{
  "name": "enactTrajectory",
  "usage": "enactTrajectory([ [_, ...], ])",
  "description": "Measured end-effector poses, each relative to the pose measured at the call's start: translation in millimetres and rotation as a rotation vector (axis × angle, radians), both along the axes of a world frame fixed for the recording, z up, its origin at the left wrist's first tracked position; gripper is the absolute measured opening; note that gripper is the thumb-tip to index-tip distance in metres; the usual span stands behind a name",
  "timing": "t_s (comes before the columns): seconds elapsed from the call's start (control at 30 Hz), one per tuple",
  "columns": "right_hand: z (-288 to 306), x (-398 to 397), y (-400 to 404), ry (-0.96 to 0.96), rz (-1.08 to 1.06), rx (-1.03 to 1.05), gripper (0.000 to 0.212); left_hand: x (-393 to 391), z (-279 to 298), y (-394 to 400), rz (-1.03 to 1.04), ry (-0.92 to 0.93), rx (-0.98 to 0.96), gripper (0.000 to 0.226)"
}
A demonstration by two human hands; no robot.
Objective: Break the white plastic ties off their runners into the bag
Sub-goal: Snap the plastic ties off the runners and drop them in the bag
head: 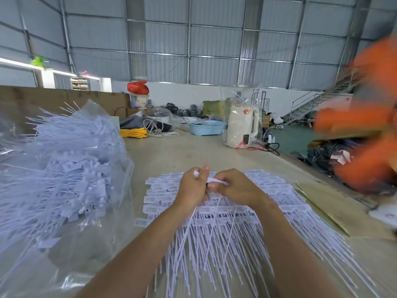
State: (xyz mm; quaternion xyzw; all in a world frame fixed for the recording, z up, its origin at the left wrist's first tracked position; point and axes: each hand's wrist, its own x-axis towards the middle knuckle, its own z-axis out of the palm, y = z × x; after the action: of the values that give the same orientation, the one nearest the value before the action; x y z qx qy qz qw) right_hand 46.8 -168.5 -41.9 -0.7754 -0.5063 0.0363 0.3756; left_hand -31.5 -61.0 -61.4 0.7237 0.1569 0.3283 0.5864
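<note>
A wide heap of white plastic ties [225, 229] on their runners lies on the table in front of me, tags away from me, thin tails toward me. My left hand [192, 188] and my right hand [235, 187] meet above the heap, both pinching a bunch of ties [211, 180] whose tails hang down between my wrists. A large clear plastic bag [64, 168] stuffed with loose white ties sits at the left, its mouth toward the heap.
A cream electric kettle [240, 125] in clear wrap and a blue basket [206, 127] stand farther back on the table. Flat cardboard [335, 207] lies at the right. A blurred orange shape [369, 125] fills the right edge. Yellow cable [134, 132] lies behind the bag.
</note>
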Motion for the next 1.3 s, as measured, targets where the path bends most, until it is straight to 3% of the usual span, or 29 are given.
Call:
enactTrajectory([
  [0.13,-3,3,1,-0.081,-0.055,0.003,0.024,1,5,2,-0.049,0.094,-0.079,0.04],
  [0.37,-5,3,2,-0.351,-0.167,-0.071,0.041,-6,16,2,-0.082,0.247,-0.133,0.035],
  [0.47,-6,4,4,-0.402,-0.194,-0.056,0.022,-18,33,-6,0.001,0.383,0.114,0.027],
  [0.53,-8,15,-3,-0.391,-0.297,-0.014,0.032,-35,58,-6,0.152,0.423,0.429,0.03],
  [0.6,-10,29,-16,-0.294,-0.401,0.092,0.043,-59,87,3,0.253,0.252,0.562,0.034],
  [0.7,-12,30,-14,-0.132,-0.386,0.261,0.044,-91,123,29,0.255,0.051,0.563,0.041],
  [0.77,-11,20,-3,-0.152,-0.345,0.236,0.047,-105,122,56,0.26,0.219,0.639,0.038],
  [0.87,-10,12,2,-0.219,-0.3,0.168,0.048,-120,93,111,0.329,0.661,0.786,0.028],
  [0.93,-9,14,-1,-0.232,-0.307,0.148,0.048,-131,70,145,0.393,0.854,0.874,0.031],
  [1.03,-7,13,-4,-0.238,-0.306,0.15,0.047,-143,49,176,0.477,0.916,1.0,0.031],
  [1.13,-6,11,-4,-0.27,-0.308,0.158,0.049,-147,38,189,0.473,0.976,1.123,0.045],
  [1.3,-6,11,-6,-0.268,-0.318,0.166,0.049,-149,41,187,0.438,1.002,1.066,0.055],
])
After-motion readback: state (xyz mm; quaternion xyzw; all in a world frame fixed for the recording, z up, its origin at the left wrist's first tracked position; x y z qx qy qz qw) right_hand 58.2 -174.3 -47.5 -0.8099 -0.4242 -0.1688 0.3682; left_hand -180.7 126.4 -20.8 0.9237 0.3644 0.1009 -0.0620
